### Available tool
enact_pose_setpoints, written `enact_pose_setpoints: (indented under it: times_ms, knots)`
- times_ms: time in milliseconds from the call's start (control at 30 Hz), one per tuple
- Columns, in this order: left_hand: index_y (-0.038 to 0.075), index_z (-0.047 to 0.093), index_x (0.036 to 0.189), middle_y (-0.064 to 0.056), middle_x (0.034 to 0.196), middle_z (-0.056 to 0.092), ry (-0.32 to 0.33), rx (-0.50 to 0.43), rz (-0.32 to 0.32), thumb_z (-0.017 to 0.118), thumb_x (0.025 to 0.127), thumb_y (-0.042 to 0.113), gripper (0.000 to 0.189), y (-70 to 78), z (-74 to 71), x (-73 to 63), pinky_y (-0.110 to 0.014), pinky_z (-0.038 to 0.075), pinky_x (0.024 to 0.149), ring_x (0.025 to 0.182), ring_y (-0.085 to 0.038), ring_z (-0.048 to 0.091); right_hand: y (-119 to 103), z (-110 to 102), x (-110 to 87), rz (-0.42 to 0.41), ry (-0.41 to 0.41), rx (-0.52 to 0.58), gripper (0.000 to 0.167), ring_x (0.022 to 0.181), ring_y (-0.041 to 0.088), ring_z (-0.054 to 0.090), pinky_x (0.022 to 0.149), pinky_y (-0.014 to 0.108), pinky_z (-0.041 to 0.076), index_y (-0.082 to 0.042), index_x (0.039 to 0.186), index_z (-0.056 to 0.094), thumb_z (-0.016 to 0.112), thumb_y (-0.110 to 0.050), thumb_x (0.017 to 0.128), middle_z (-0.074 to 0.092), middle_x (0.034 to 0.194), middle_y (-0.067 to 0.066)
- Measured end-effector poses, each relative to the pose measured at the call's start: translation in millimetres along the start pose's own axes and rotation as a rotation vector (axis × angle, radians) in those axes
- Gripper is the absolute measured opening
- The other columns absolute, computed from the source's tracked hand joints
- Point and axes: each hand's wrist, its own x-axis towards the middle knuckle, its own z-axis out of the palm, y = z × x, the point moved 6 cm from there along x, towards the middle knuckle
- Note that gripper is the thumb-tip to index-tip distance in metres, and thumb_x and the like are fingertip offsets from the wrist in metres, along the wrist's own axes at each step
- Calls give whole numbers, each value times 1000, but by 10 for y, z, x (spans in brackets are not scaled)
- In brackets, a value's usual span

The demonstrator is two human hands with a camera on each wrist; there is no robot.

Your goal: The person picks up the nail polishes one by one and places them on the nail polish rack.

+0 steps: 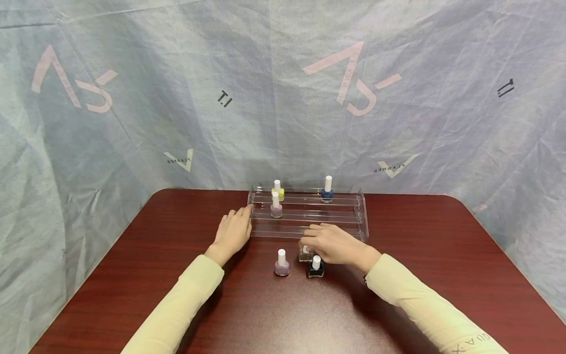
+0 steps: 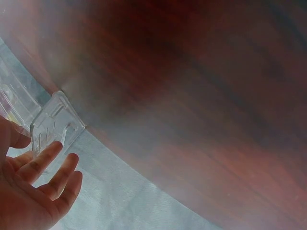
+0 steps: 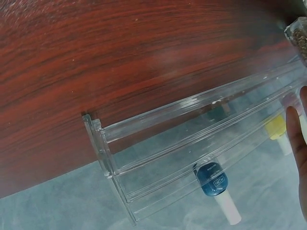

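Note:
My left hand (image 1: 233,229) rests at the left end of a clear acrylic tiered rack (image 1: 309,231), its loosely extended fingers touching the side panel (image 2: 57,120). In front of the rack, my right hand (image 1: 333,243) pinches a brown glitter nail polish bottle (image 1: 305,254) from above; its cap is mostly hidden under the fingers. The glitter bottle (image 3: 300,37) shows at the right edge of the right wrist view. Close by on the table stand a black nail polish bottle (image 1: 316,268) and a mauve nail polish bottle (image 1: 282,264), both white-capped and upright.
On the rack stand a yellow polish bottle (image 1: 280,192) at the upper left, another mauve one (image 1: 276,210) a tier lower, and a blue one (image 1: 326,195) at the upper right. The dark red table (image 1: 420,236) ends at a grey printed cloth (image 1: 283,123) behind the rack.

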Motion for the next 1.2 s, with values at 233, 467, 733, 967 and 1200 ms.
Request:
enact_pose_setpoints:
  times_ms: [233,467,733,967,1200]
  knots:
    - [8,46,131,-9,112,62,4,3,1,49,89,14,42,6,4,1,-43,45,75,95,-32,56,2,-2,-2,5,5,-10,15,81,10,53,70,27,48,-20,94,63,63,-13,82,60,87,-9]
    - [8,44,132,-9,115,61,-12,6,-1,48,90,15,42,11,1,-5,-43,45,77,97,-31,56,7,-19,-2,1,14,-36,17,83,12,54,75,28,48,-20,94,62,60,-9,81,61,88,-9]
    - [8,43,133,-9,118,60,-36,2,-8,47,91,16,43,8,-8,-8,-44,45,79,99,-31,55,49,-83,-10,27,10,-37,26,89,12,56,75,29,49,-19,95,62,61,-2,75,61,92,-7]
    - [9,43,133,-8,119,59,-38,-3,-14,47,91,16,43,2,-9,-8,-43,44,79,100,-31,55,88,-151,-17,41,16,-58,30,87,13,56,75,30,48,-17,94,61,62,0,71,60,90,-6]
    - [9,43,133,-9,118,60,-42,-3,-17,46,91,15,43,6,-6,-1,-43,44,78,100,-31,55,133,-209,-31,70,19,-54,23,92,14,58,77,33,49,-15,99,62,60,-5,78,61,94,-4]
